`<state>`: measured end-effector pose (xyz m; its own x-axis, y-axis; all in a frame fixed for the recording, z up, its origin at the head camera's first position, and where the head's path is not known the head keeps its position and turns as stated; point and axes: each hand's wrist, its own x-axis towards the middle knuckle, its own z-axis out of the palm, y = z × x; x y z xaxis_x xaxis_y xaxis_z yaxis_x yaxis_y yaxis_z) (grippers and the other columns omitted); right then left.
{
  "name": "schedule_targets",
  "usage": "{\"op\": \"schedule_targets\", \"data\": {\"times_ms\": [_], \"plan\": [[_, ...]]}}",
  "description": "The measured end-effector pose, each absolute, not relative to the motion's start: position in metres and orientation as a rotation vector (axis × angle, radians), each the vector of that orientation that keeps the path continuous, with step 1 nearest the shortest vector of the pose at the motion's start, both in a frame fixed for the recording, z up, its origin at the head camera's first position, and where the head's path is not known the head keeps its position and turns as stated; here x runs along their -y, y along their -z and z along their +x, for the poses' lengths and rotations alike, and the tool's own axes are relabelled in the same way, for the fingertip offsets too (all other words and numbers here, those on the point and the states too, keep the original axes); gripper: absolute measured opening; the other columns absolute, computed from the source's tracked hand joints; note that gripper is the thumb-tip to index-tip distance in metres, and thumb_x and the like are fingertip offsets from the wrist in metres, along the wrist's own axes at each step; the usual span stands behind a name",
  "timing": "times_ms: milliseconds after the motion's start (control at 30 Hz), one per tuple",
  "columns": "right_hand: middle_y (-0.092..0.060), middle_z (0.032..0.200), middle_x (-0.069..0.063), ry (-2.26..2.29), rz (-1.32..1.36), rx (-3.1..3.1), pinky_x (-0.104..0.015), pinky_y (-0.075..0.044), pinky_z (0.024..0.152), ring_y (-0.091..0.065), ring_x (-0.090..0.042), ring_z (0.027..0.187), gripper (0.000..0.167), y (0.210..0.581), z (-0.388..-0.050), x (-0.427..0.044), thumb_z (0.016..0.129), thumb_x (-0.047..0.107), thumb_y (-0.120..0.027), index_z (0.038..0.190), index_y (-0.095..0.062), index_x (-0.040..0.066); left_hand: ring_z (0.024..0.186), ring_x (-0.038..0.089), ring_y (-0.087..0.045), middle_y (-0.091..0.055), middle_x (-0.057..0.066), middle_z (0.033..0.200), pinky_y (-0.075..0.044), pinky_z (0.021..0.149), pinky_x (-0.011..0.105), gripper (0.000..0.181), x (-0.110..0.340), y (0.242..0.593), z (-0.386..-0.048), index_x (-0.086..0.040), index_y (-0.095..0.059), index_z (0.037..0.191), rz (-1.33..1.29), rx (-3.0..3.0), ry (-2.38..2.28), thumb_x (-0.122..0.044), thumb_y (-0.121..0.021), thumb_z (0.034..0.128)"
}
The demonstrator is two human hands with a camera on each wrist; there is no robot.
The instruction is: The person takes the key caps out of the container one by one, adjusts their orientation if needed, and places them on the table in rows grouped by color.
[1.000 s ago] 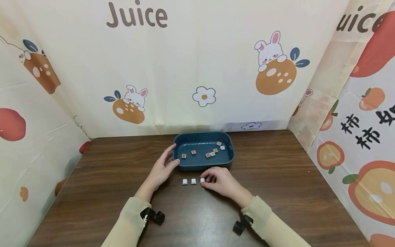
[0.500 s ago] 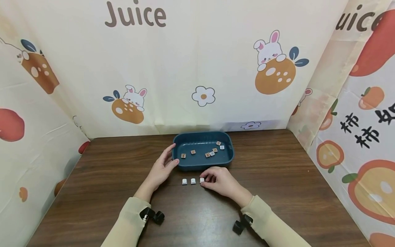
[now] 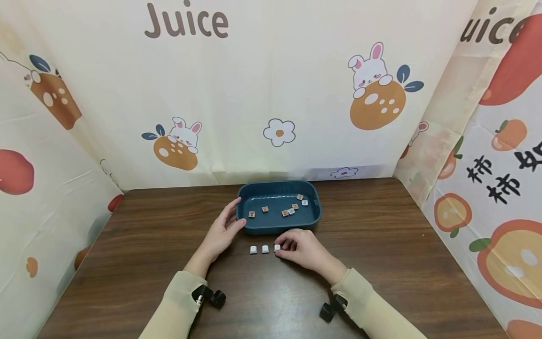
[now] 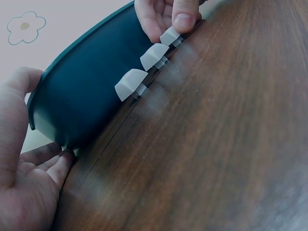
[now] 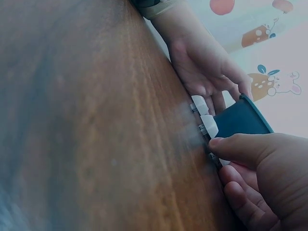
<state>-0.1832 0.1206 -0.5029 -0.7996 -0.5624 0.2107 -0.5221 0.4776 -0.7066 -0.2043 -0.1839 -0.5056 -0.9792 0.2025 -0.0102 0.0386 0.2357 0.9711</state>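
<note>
Right hand [image 3: 306, 249] pinches rightmost white square keycap [image 3: 277, 247] between thumb and fingers, in front of dark-blue rectangular tray [image 3: 262, 230]. Left hand [image 3: 222, 233] holds tray's left end, thumb and fingers parted. Best: match white neighbouring keycaps' [image 3: 265, 249] spacing, release straight upward.

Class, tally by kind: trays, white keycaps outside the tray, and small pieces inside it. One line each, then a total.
Trays, dark teal tray: 1
White keycaps outside the tray: 3
Small pieces inside the tray: 7
Total: 11
</note>
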Motion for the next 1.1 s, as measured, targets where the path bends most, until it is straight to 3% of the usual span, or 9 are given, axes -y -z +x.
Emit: {"op": "schedule_targets", "data": {"times_ms": [767, 1100], "plan": [[-0.076, 0.102, 0.0, 1.098, -1.033, -2.69, -0.024, -0.062, 0.075, -0.071, -0.01, 0.086, 0.019, 0.482, -0.178, -0.125, 0.096, 0.02, -0.087, 0.113, -0.08, 0.012, 0.16, 0.038, -0.038, -0.035, 0.017, 0.175, -0.035, 0.127, 0.051, 0.065, 0.184, 0.507, -0.205, -0.029, -0.036, 0.171, 0.25, -2.362, -1.861, -0.024, -0.064, 0.113], [-0.077, 0.097, 0.009, 1.179, -1.009, -2.568, -0.026, -0.063, 0.075, -0.068, -0.003, 0.083, 0.017, 0.463, -0.182, -0.13, 0.1, 0.017, -0.083, 0.115, -0.08, 0.01, 0.16, 0.037, -0.039, -0.035, 0.016, 0.175, -0.036, 0.127, 0.051, 0.064, 0.184, 0.507, -0.205, -0.03, -0.036, 0.171, 0.247, -2.362, -1.862, -0.024, -0.064, 0.1131]]}}
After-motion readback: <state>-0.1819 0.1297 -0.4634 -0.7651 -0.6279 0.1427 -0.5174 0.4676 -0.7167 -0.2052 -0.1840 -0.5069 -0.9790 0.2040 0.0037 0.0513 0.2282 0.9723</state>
